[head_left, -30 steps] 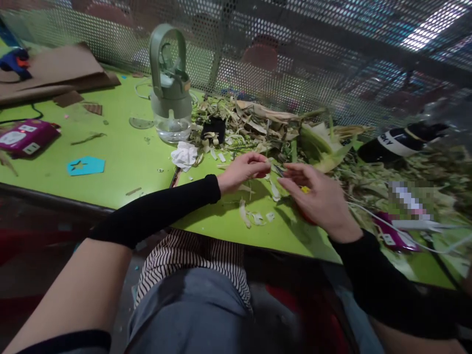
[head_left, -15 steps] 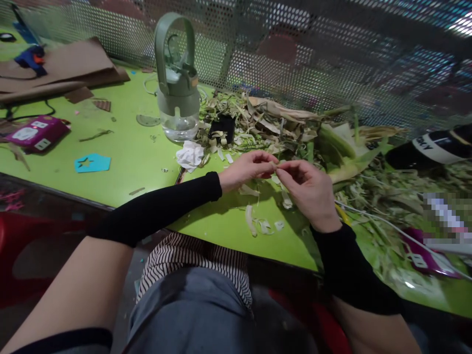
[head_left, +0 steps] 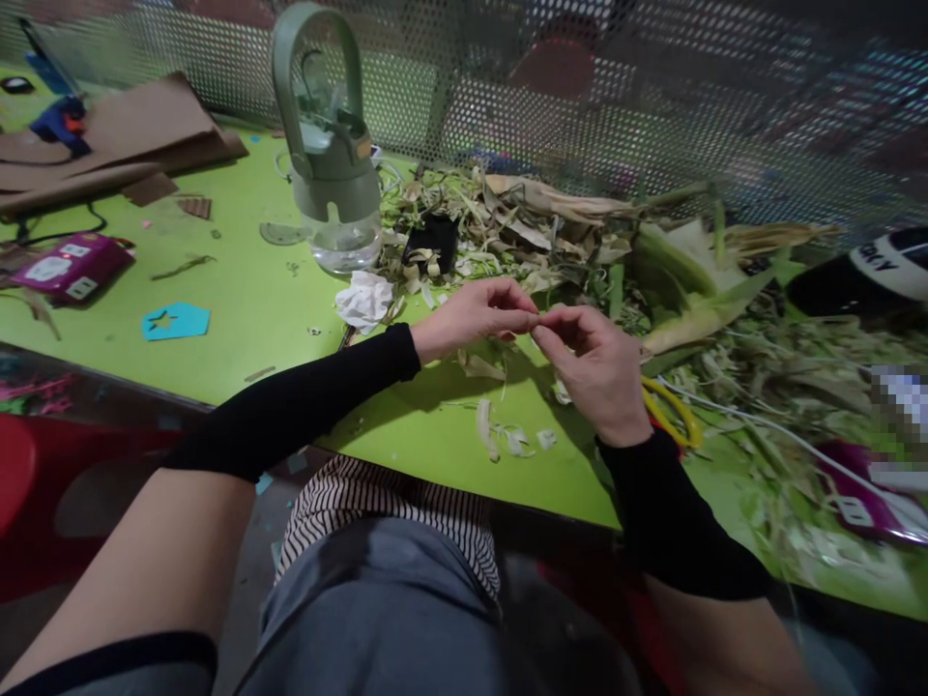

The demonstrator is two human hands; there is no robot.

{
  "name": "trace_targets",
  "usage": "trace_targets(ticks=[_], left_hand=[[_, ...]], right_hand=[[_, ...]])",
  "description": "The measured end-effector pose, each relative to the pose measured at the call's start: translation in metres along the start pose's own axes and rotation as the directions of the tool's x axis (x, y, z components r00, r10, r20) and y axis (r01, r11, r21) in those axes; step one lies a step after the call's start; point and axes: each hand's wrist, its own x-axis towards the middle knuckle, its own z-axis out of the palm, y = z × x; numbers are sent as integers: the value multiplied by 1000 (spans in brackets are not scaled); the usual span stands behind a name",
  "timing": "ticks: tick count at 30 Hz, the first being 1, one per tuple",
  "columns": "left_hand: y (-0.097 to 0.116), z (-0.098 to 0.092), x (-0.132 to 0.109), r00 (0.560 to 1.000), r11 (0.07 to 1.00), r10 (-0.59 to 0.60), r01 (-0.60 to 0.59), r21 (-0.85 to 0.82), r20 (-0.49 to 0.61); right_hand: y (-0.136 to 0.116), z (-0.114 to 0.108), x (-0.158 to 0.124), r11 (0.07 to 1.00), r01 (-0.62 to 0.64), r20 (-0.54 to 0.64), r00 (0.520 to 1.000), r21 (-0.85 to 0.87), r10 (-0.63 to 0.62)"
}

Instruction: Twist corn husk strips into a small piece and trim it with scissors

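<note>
Over the green table (head_left: 427, 435), my left hand (head_left: 482, 314) and my right hand (head_left: 591, 367) meet fingertip to fingertip. Both are closed in a pinch, and whatever sits between the tips is too small and hidden to name. Pale curled husk strips (head_left: 484, 430) and small scraps (head_left: 546, 439) lie on the table below them. Just beyond is a heap of dry and green leaf shreds (head_left: 536, 232), with a green corn husk (head_left: 696, 290) to the right. By my right wrist lie the yellow handles of scissors (head_left: 678, 416).
Left of the hands stand a water bottle (head_left: 330, 203) and a crumpled tissue (head_left: 364, 300). A black phone-like object (head_left: 433, 242) lies among the shreds. Farther left are a blue star-cut card (head_left: 175, 322), a purple power strip (head_left: 72, 266) and brown paper (head_left: 159, 126). A dark bottle (head_left: 862, 275) lies at right.
The view has shifted slightly, so the hands and table things sit a little farther left. The scissors' yellow handles show more. Both hands keep their fingertips together.
</note>
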Motion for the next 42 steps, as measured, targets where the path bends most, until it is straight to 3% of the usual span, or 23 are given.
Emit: trace_targets(ticks=[2,4,6,8,11,14,16,21,23,28,34,38,42], left_hand=[[13,-9,-3,995,988,99,-95,122,-26],[28,-23,-7,961,928,258,-220,300,-94],[39,-41,-11,939,851,320,-226,475,-125],[43,-58,-12,961,786,252,-137,603,-111],[32,-73,-9,998,709,35,6,705,-43],[12,-72,-3,993,641,-114,64,765,12],[1,-64,0,994,596,-112,67,800,-1],[-14,-36,0,999,651,43,-29,759,1],[-17,-26,-3,997,633,79,-54,772,5],[-20,-14,-6,998,587,67,-41,809,2],[-28,-15,1,996,717,27,40,696,-86],[-33,-13,5,999,859,1,26,512,-51],[-30,-7,3,998,993,-70,70,95,0]], right_hand=[[0,-1,0,998,-39,-23,999,42,40],[0,-3,1,995,-76,-53,995,71,79],[1,-5,3,992,-100,-85,991,79,106],[2,-6,3,990,-121,-99,987,76,128],[3,-5,4,987,-139,-88,985,86,146],[3,-2,2,986,-132,-77,987,105,141],[3,2,0,987,-118,-65,990,110,126],[-1,12,-7,987,-102,-2,995,122,103],[-1,15,-8,987,-104,-8,994,122,106],[5,17,-4,984,-146,-65,986,102,153],[7,19,-1,962,-210,-29,975,176,219],[6,21,-2,950,-208,8,977,231,212],[5,14,-2,944,-178,-75,976,279,206]])
